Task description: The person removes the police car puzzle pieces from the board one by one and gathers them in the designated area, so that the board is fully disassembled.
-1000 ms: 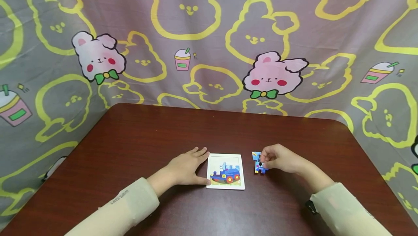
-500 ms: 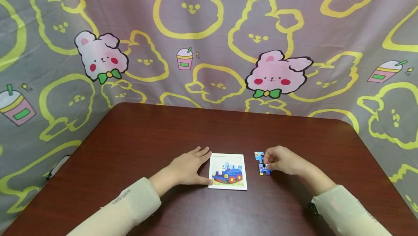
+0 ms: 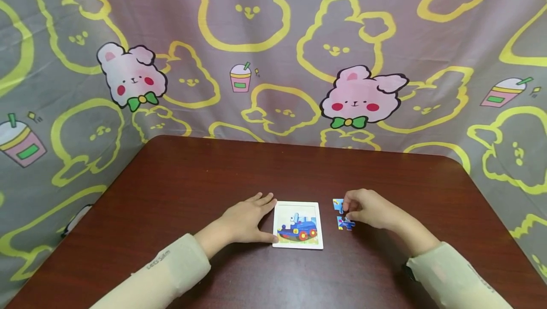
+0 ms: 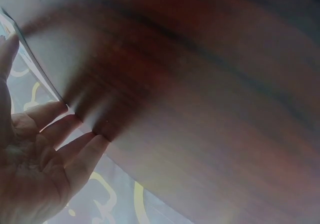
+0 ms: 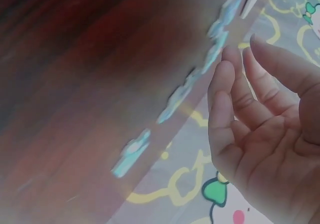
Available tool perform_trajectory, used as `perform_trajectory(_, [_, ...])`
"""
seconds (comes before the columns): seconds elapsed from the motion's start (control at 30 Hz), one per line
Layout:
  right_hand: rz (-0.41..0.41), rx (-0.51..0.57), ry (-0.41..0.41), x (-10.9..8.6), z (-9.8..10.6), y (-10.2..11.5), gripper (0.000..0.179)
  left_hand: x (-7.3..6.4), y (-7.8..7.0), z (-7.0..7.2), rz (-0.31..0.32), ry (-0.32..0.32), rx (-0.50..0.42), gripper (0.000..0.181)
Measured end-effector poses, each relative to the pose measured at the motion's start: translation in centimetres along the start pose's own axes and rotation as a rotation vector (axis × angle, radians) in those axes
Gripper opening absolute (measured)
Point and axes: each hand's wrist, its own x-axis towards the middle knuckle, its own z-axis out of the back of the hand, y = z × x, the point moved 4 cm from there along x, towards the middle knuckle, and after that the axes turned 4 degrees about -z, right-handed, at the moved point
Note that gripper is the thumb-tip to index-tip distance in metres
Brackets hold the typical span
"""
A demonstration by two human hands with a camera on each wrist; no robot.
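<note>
In the head view my left hand (image 3: 248, 219) lies with its fingers spread. Its thumb and index finger touch the left side of a white-framed puzzle tray (image 3: 298, 247). A blue train picture shows inside the frame. The right hand (image 3: 372, 209) bends over loose jigsaw pieces to the right of the tray. One piece (image 3: 337, 203) lies at the upper left of its fingertips, another (image 3: 344, 224) just below them. The right wrist view has several flat blue pieces (image 5: 131, 153) in a line on the table. Nothing shows between that hand's thumb and fingers; whether the fingertips touch a piece is unclear.
The dark red-brown table (image 3: 205, 171) has rounded far corners. Behind it and at both sides hangs a grey-pink curtain (image 3: 273, 71) printed with yellow outlines and pink rabbits.
The view has shifted slightly. The lower piece has turned and moved a little, and its right part now shows clear of the right fingers. The left hand stays at the tray.
</note>
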Motion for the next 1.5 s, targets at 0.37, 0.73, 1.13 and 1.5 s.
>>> perform_trajectory(0.37, [0.029,0.022,0.07,2.9,-2.2,3.4,0.009,0.0,0.0,-0.3,-0.008,0.001,0.0,0.096])
perform_trajectory(0.73, [0.134,0.006,0.15,5.4,-4.9,5.9,0.012,0.1,0.0,-0.5,-0.004,0.0,0.012,0.097])
perform_trajectory(1.13, [0.097,-0.044,0.134,5.9,-5.5,6.2,0.019,0.0,0.1,-0.1,0.002,-0.001,0.007,0.096])
perform_trajectory(1.5, [0.07,-0.052,0.155,6.1,-5.7,6.4,0.021,-0.1,0.0,0.1,0.005,0.0,-0.009,0.095])
